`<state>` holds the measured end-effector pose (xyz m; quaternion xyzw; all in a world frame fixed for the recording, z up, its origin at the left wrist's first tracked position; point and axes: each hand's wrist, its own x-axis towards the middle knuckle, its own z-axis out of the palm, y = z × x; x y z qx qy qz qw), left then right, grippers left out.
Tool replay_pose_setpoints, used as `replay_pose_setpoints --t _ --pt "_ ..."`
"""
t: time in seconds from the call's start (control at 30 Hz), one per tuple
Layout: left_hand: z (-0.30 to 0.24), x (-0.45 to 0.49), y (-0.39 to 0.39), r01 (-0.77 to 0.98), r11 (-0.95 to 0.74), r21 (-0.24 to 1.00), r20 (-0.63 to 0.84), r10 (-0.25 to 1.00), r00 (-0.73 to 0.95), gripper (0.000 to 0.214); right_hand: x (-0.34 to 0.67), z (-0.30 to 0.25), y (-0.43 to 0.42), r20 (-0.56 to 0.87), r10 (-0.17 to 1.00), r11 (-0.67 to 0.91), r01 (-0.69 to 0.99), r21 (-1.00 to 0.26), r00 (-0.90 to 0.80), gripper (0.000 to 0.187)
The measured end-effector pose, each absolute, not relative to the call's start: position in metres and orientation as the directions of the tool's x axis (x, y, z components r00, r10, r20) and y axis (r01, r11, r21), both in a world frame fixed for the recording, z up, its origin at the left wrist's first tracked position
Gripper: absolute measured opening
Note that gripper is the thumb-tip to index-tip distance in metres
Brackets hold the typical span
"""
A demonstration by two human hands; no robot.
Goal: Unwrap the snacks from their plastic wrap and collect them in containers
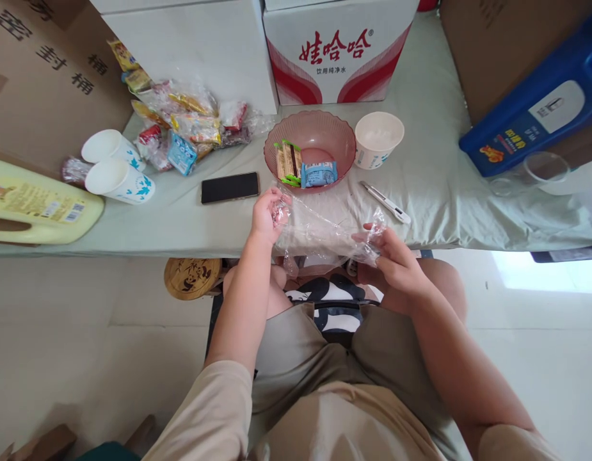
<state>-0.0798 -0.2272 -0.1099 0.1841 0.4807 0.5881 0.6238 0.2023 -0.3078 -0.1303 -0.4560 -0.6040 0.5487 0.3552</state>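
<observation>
A clear plastic bag (319, 227) stretches between my two hands over the front edge of the cloth-covered surface. My left hand (271, 216) is closed on its left end, just below the pink bowl. My right hand (389, 253) grips the right end, with the thin film bunched at the fingers. Behind the bag stands the pink ribbed bowl (319, 125), holding green-edged wrapped snacks (288, 163) and a blue wrapped snack (319, 173). Right of the bag lies a white utility knife (386, 202). A black phone (230, 188) rests to the left of my left hand.
Wrapped snacks (194, 125) are heaped at the left, near two paper cups (118, 181) and a yellow jug (41, 202). Another paper cup (379, 141) adjoins the bowl. A white-and-red carton (338, 57) stands behind. At right are a blue bottle (540, 96) and a clear plastic cup (544, 171).
</observation>
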Motion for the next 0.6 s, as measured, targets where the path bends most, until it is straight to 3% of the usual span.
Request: replay_pose_setpoints --t 0.1,0.2,0.27,0.37,0.47,0.53,0.6 --pt "-0.110 -0.082 -0.226 -0.583 0.217 0.783 -0.388 0.903 -0.186 0.014 0.204 -0.136 -0.316 -0.124 0.921 -0.135 -0.006 -0.991 -0.369 0.062" --pt "-0.110 -0.085 -0.226 -0.613 0.189 0.767 -0.383 0.902 -0.200 0.014 0.204 -0.135 -0.321 -0.145 0.924 -0.170 -0.041 -0.985 -0.354 0.074" --pt "-0.110 -0.085 -0.227 -0.621 0.182 0.762 -0.379 0.904 -0.200 0.015 0.201 -0.130 -0.321 -0.156 0.948 -0.156 0.021 -0.988 -0.278 0.062" --pt "-0.111 -0.085 -0.226 -0.602 0.162 0.782 -0.357 0.908 -0.219 0.014 0.195 -0.122 -0.317 -0.121 0.981 -0.098 0.153 -0.983 -0.151 0.028" --pt "-0.115 -0.084 -0.227 -0.529 0.135 0.838 -0.304 0.920 -0.247 0.009 0.195 -0.117 -0.310 -0.021 1.000 -0.024 0.162 -0.987 0.022 0.025" --pt "-0.117 -0.085 -0.231 -0.401 0.061 0.914 -0.206 0.922 -0.329 0.010 0.199 -0.120 -0.306 0.066 0.986 0.038 0.178 -0.983 0.156 0.021" --pt "-0.118 -0.086 -0.240 -0.165 -0.079 0.983 -0.011 0.874 -0.485 0.009 0.203 -0.128 -0.302 0.142 0.967 0.082 0.271 -0.959 0.210 0.015"
